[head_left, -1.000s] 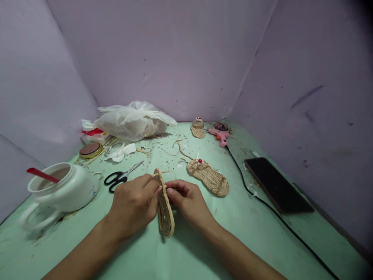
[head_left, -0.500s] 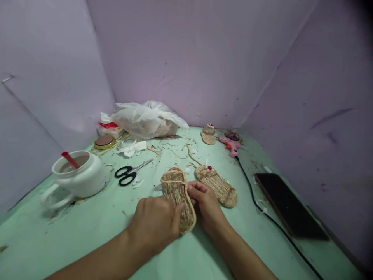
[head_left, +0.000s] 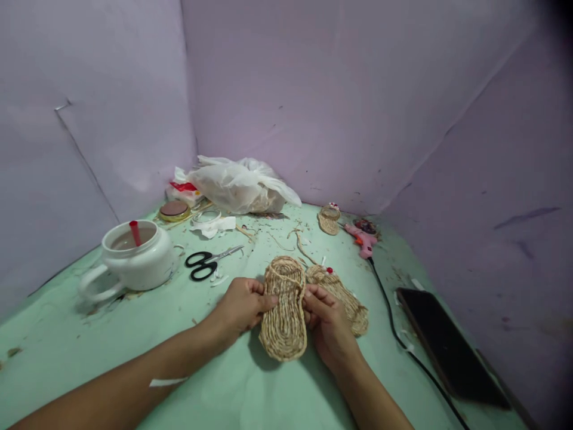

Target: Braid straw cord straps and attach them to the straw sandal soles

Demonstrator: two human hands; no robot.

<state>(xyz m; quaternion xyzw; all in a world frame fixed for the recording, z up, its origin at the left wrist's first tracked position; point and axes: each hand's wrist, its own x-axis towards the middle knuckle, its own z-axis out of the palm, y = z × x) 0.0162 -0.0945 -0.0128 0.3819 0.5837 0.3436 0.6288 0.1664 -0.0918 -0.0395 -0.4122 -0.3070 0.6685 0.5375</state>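
Note:
A small woven straw sandal [head_left: 283,313] lies sole-down on the green table [head_left: 201,382], strap end away from me. My left hand [head_left: 240,306] grips its left edge and my right hand [head_left: 326,315] grips its right edge. A second straw sandal [head_left: 347,298] with a red and white bead lies just behind my right hand, partly hidden by it.
Black scissors [head_left: 206,264], a white jar [head_left: 134,260] with a red stick, a plastic bag [head_left: 242,184] and a round tin lid [head_left: 173,209] are at the left and back. A third small sandal [head_left: 329,219], a pink glue gun [head_left: 363,240] with its black cord [head_left: 394,325], and a dark phone [head_left: 447,343] are at the right. Purple walls enclose the table.
The sandal went from standing on edge between my hands to lying flat, face up. My view turned left and the hands now hold its two sides.

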